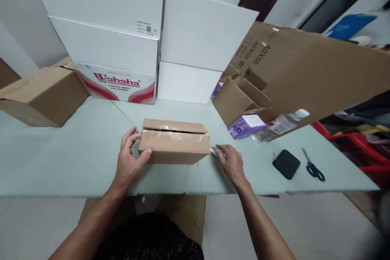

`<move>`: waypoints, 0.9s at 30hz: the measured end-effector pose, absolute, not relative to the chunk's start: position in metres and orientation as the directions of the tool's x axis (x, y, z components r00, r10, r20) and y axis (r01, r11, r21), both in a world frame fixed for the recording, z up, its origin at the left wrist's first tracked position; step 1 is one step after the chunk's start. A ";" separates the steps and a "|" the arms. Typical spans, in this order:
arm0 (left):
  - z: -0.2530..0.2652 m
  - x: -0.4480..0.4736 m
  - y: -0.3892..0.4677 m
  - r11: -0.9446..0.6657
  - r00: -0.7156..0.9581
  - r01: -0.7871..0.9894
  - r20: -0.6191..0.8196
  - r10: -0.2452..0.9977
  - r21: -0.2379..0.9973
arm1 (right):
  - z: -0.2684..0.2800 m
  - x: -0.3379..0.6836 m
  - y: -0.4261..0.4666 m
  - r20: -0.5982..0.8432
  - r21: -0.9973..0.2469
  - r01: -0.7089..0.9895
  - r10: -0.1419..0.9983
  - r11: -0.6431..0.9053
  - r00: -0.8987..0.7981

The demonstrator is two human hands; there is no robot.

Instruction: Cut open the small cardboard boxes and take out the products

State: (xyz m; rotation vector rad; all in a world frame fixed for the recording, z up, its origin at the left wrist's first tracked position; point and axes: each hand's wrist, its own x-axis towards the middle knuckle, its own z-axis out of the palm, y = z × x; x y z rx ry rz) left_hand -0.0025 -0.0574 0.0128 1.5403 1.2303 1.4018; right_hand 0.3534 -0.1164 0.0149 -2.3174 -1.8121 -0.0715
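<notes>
Steadying one small cardboard box [175,142] on the table [91,162] seems the step in hand; the left hand [131,157] clasps its left end, while the right hand's [230,162] grip, by one white object [213,152], I cannot tell. Next calls for a firm left hold, I judge; rightward lie one plastic bottle [278,126], one pair of scissors [313,166]

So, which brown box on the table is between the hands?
It's the middle box, with a gap along its top, between left hand and right hand; the far-left box and the box near the bottle stand beyond them.
</notes>
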 end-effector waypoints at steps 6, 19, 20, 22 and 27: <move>0.021 0.000 -0.058 -0.302 0.014 0.145 0.303 0.953 0.942 | 0.048 0.334 -0.124 0.377 -0.568 0.822 0.900 0.038 0.219; 0.018 -0.001 -0.068 -0.523 0.055 0.135 0.521 0.852 0.842 | 0.077 0.287 -0.155 0.621 -0.489 0.741 0.780 0.460 -0.075; 0.016 -0.001 -0.068 -0.540 0.051 0.145 0.539 0.841 0.829 | 0.077 0.285 -0.156 0.644 -0.440 0.758 0.758 0.481 -0.107; 0.012 -0.002 -0.069 -0.570 0.053 0.159 0.570 0.820 0.806 | 0.075 0.283 -0.155 0.674 -0.358 0.779 0.720 0.515 -0.166; 0.010 -0.006 -0.073 -0.605 0.080 0.202 0.603 0.794 0.770 | 0.072 0.281 -0.154 0.662 -0.309 0.791 0.717 0.528 -0.220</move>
